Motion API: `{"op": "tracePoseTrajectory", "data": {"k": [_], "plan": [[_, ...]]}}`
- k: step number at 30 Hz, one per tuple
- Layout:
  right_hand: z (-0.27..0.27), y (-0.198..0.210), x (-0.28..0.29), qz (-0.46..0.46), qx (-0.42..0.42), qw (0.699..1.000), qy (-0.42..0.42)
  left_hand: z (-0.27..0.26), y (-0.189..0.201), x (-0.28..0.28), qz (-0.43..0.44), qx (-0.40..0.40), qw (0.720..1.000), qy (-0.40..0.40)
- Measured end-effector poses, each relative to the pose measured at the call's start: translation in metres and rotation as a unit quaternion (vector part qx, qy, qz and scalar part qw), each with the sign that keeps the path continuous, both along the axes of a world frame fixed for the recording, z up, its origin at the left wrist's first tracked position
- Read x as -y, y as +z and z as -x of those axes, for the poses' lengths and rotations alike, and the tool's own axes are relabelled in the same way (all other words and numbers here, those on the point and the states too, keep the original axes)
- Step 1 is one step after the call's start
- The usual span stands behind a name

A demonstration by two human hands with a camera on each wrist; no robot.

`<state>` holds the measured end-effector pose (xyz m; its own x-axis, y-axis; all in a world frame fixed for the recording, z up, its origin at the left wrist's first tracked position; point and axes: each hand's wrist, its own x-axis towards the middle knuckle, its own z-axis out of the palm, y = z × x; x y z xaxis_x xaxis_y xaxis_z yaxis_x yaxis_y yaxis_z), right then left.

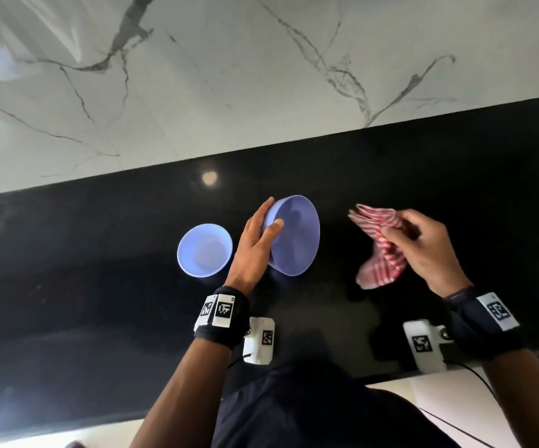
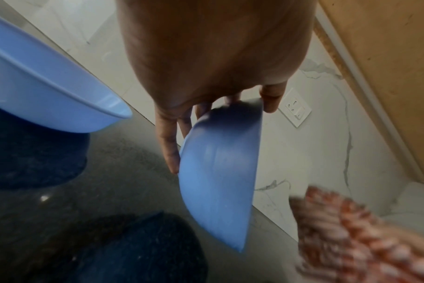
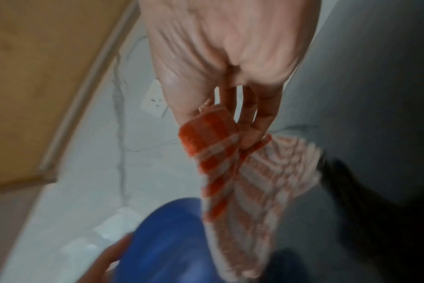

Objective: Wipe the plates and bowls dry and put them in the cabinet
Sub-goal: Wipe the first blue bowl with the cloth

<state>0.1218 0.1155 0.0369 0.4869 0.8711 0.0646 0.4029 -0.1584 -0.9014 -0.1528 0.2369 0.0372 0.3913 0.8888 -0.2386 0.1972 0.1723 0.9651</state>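
My left hand [image 1: 273, 212] grips a blue bowl [image 1: 294, 236] by its rim, thumb inside and fingers behind. The bowl is tilted on edge above the black counter [image 1: 100, 286], its opening facing right. In the left wrist view the same bowl [image 2: 220, 172] hangs from my fingers [image 2: 168, 145]. A second blue bowl [image 1: 204, 250] stands upright on the counter just left of that hand. My right hand [image 1: 397, 224] pinches a bunched red-and-white striped cloth [image 1: 381, 244] to the right of the held bowl, apart from it. In the right wrist view the cloth [image 3: 242, 181] dangles beside the bowl [image 3: 167, 239].
A marble-patterned wall [image 1: 261, 76] rises behind the counter, with a white socket [image 2: 294, 107] on it. A wooden cabinet [image 2: 387, 76] hangs above. The counter's front edge [image 1: 455, 376] runs close to my body.
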Motion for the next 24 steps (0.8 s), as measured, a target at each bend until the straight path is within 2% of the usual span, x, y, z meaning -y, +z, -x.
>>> {"op": "tracePoseTrajectory", "data": {"k": [2, 6, 9, 12, 16, 18, 20, 22, 24], "plan": [[0.027, 0.016, -0.013, -0.049, -0.038, 0.996, 0.058, -0.001, -0.003, 0.001, -0.009, -0.017, 1.000, 0.001], [0.073, 0.015, -0.038, -0.066, -0.031, 0.990, 0.124, -0.004, -0.013, 0.004, -0.032, -0.046, 0.998, -0.007], [0.101, 0.004, -0.053, -0.053, 0.024, 0.990, 0.127, -0.006, -0.012, 0.006, -0.059, -0.079, 0.995, -0.024], [0.112, -0.009, -0.065, -0.017, 0.105, 0.979, 0.176, -0.005, -0.008, 0.008, -0.061, -0.107, 0.992, -0.037], [0.117, -0.020, -0.071, 0.029, 0.214, 0.938, 0.273, -0.004, -0.009, 0.008, -0.050, -0.116, 0.992, -0.023], [0.118, -0.024, -0.072, 0.097, 0.265, 0.916, 0.286, -0.004, -0.011, 0.007, -0.049, -0.117, 0.992, -0.014], [0.117, -0.034, -0.071, 0.156, 0.336, 0.876, 0.309, -0.005, -0.012, 0.008, -0.055, -0.114, 0.992, -0.008], [0.114, -0.045, -0.071, 0.175, 0.405, 0.828, 0.347, -0.007, -0.015, 0.009, -0.062, -0.109, 0.992, -0.002], [0.111, -0.048, -0.070, 0.185, 0.402, 0.827, 0.346, -0.011, -0.018, 0.009, -0.070, -0.109, 0.992, 0.001]]}}
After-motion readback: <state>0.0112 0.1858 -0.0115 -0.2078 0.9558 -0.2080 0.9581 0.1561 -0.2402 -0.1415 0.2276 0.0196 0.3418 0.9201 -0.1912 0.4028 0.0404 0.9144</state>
